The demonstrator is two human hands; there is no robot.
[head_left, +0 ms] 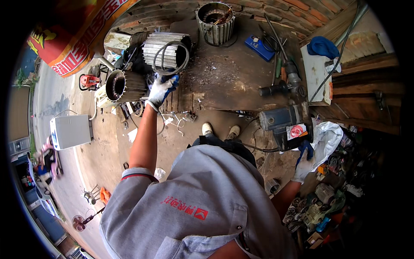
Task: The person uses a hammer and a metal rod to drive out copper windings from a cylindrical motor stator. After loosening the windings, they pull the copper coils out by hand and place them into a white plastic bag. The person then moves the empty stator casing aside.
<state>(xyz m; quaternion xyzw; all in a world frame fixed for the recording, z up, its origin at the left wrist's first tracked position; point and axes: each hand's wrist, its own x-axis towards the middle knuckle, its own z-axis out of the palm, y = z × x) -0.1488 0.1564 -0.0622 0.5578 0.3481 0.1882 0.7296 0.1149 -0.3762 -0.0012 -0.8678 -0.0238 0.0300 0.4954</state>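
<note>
Left hand [161,88] clamps black cable [170,58] at finned motor housing [166,49]; right hand [304,162] grips grey motor [282,118] (early, nothing dismantled).

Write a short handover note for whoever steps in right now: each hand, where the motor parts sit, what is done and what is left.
Left hand: gloved, raised to the workbench edge, gripping the black cable looped over the ribbed motor housing lying on its side.
Right hand: gloved, low at the right side, on a dark grey motor with a red label; whether it is grasping cannot be told.
Nearby: a second ribbed housing left of the bench, a third standing upright at the bench's back, a blue box.
Done: housings look stripped open.
Left: the cable is still on the housing; both motors are still in hand.
</note>
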